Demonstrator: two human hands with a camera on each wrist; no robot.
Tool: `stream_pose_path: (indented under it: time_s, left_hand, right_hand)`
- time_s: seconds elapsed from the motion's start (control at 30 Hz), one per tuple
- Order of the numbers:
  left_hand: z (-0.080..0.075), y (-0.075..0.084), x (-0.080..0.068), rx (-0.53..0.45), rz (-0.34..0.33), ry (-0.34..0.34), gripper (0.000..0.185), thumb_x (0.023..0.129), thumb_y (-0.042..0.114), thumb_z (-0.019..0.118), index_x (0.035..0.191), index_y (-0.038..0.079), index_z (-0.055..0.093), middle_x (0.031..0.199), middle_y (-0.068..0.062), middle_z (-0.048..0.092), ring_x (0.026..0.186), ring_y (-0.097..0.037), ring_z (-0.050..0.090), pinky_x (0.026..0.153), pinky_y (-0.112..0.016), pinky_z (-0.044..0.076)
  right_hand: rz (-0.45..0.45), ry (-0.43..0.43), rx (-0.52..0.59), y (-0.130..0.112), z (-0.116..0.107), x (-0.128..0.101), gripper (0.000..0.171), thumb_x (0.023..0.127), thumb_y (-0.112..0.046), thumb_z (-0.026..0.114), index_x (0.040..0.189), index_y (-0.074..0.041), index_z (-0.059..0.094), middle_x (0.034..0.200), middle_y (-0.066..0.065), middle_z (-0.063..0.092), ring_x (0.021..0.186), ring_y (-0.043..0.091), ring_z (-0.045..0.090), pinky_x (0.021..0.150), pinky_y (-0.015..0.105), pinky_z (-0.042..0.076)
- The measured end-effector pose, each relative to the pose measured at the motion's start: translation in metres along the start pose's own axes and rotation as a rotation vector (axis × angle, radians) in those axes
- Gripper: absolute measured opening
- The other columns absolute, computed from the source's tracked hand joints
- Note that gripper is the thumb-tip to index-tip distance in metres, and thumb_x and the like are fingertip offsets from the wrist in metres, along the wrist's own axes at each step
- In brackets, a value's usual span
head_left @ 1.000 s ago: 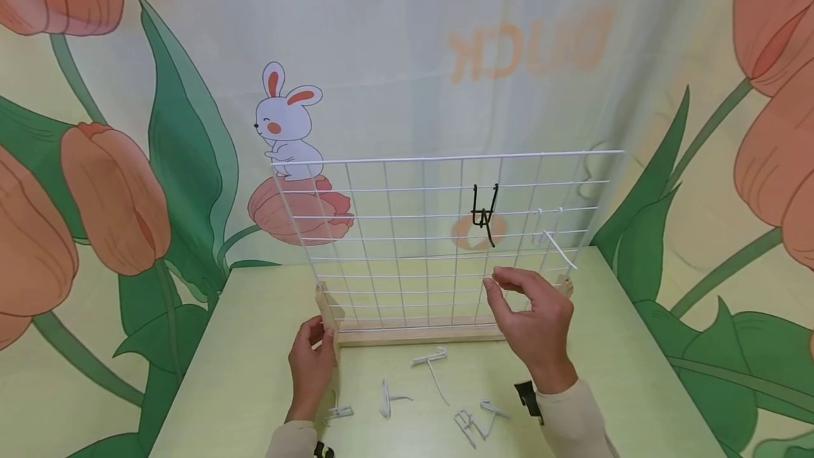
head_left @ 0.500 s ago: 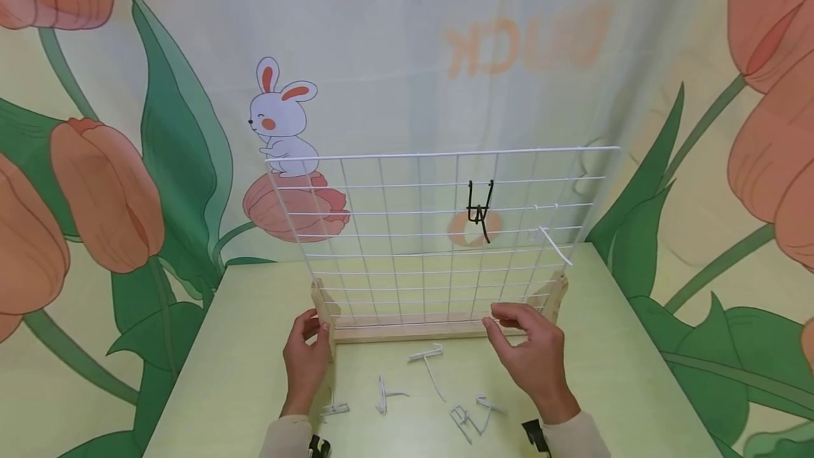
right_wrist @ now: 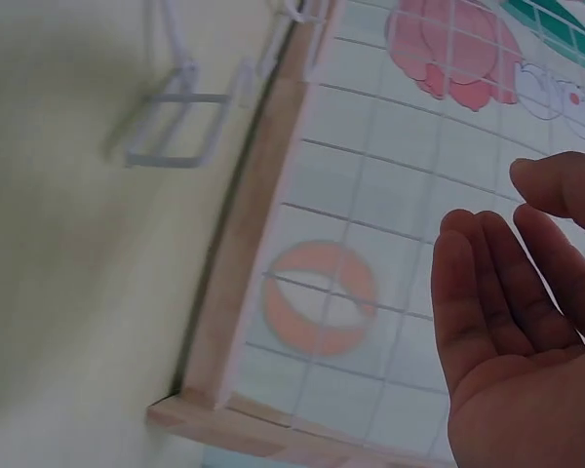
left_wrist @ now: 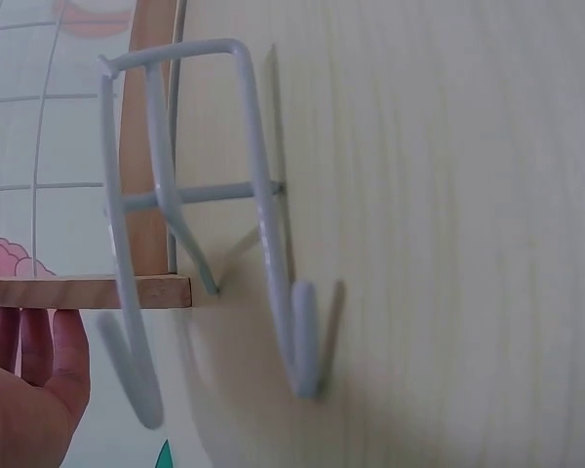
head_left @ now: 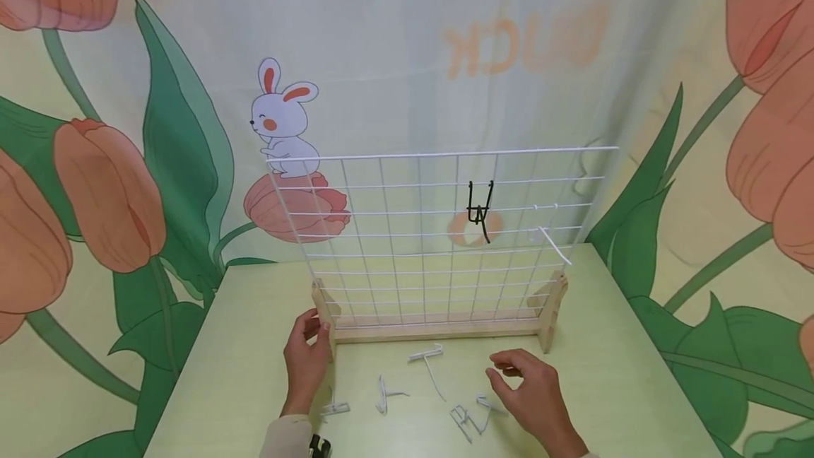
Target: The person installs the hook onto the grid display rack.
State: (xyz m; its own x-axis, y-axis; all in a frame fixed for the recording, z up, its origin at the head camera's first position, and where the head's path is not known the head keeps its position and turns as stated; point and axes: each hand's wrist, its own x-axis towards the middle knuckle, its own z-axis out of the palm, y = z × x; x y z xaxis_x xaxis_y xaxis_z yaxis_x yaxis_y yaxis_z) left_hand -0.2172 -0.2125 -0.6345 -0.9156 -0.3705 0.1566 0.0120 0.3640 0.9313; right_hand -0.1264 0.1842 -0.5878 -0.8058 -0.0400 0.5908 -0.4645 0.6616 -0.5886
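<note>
A white wire grid (head_left: 407, 210) stands upright in a wooden stand (head_left: 439, 331). My left hand (head_left: 307, 353) holds the stand's left end piece; in the left wrist view its fingers (left_wrist: 70, 361) lie against one side of the wood. My right hand (head_left: 531, 391) hovers over the table right of the loose hooks, fingers loosely bent and nothing in them. On the grid hang a black hook (head_left: 479, 210) and, farther right, a white hook (head_left: 555, 244).
Several white hooks lie on the table before the stand: one near its base (head_left: 426, 354), one at the middle (head_left: 383, 394), one by my left wrist (head_left: 335, 409), and more near my right hand (head_left: 463, 421). A printed curtain (head_left: 407, 55) hangs behind.
My right hand has come down from in front of the grid's lower right to low over the table near the loose hooks. My left hand stays on the stand.
</note>
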Motion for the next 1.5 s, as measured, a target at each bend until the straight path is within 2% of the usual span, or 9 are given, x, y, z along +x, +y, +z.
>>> stream_pose_path:
  time_s: [0.13, 0.33, 0.43, 0.57, 0.8, 1.23, 1.5]
  left_hand:
    - [0.000, -0.001, -0.001, 0.007, 0.008, 0.011, 0.034, 0.106, 0.018, 0.065, 0.140, 0.014, 0.061, 0.126, -0.014, 0.070, 0.121, -0.033, 0.067, 0.098, -0.052, 0.060]
    - [0.001, -0.003, -0.004, 0.031, 0.008, 0.023, 0.035, 0.106, 0.018, 0.065, 0.141, 0.015, 0.060, 0.125, -0.013, 0.070, 0.119, -0.032, 0.068, 0.097, -0.051, 0.061]
    - [0.000, -0.003, -0.004, 0.028, 0.015, 0.020, 0.036, 0.106, 0.017, 0.065, 0.142, 0.015, 0.060, 0.126, -0.014, 0.069, 0.120, -0.033, 0.068, 0.097, -0.053, 0.060]
    - [0.001, -0.003, -0.003, 0.021, 0.011, 0.021, 0.035, 0.106, 0.016, 0.065, 0.141, 0.014, 0.060, 0.126, -0.015, 0.070, 0.120, -0.034, 0.068, 0.097, -0.054, 0.060]
    - [0.000, 0.000, -0.003, 0.020, -0.026, 0.009, 0.035, 0.107, 0.018, 0.064, 0.142, 0.017, 0.059, 0.128, -0.013, 0.068, 0.122, -0.033, 0.066, 0.099, -0.056, 0.058]
    - [0.003, 0.001, -0.003, 0.024, 0.004, 0.031, 0.035, 0.107, 0.015, 0.064, 0.141, 0.014, 0.060, 0.126, -0.014, 0.069, 0.119, -0.033, 0.068, 0.097, -0.050, 0.060]
    - [0.004, 0.003, -0.003, 0.020, -0.008, 0.028, 0.034, 0.107, 0.015, 0.064, 0.141, 0.014, 0.060, 0.127, -0.015, 0.069, 0.119, -0.035, 0.067, 0.098, -0.055, 0.059]
  right_hand:
    - [0.119, -0.079, -0.021, 0.006, 0.000, -0.015, 0.030, 0.076, 0.000, 0.091, 0.095, -0.019, 0.078, 0.093, -0.006, 0.077, 0.078, 0.011, 0.075, 0.070, 0.024, 0.062]
    - [0.373, -0.285, -0.096, 0.011, 0.000, -0.028, 0.021, 0.082, -0.007, 0.089, 0.098, -0.015, 0.079, 0.095, -0.003, 0.077, 0.085, 0.014, 0.074, 0.076, 0.027, 0.062]
    - [0.443, -0.368, -0.146, 0.015, 0.001, -0.031, 0.020, 0.084, -0.010, 0.088, 0.101, -0.014, 0.079, 0.096, -0.004, 0.076, 0.084, 0.011, 0.072, 0.077, 0.028, 0.061]
    - [0.455, -0.419, -0.172, 0.021, 0.004, -0.033, 0.019, 0.083, -0.008, 0.087, 0.100, -0.013, 0.079, 0.094, -0.004, 0.076, 0.082, 0.010, 0.071, 0.074, 0.030, 0.060]
    - [0.414, -0.426, -0.165, 0.027, 0.007, -0.038, 0.020, 0.080, -0.002, 0.087, 0.093, -0.015, 0.079, 0.090, -0.007, 0.076, 0.081, 0.009, 0.071, 0.074, 0.027, 0.058]
    - [0.378, -0.448, -0.168, 0.038, 0.012, -0.044, 0.023, 0.080, 0.001, 0.086, 0.085, -0.020, 0.078, 0.081, -0.012, 0.073, 0.075, -0.001, 0.063, 0.068, 0.024, 0.053]
    - [0.438, -0.453, -0.166, 0.041, 0.010, -0.039, 0.022, 0.082, 0.001, 0.084, 0.087, -0.019, 0.079, 0.085, -0.011, 0.074, 0.080, 0.003, 0.064, 0.071, 0.025, 0.054]
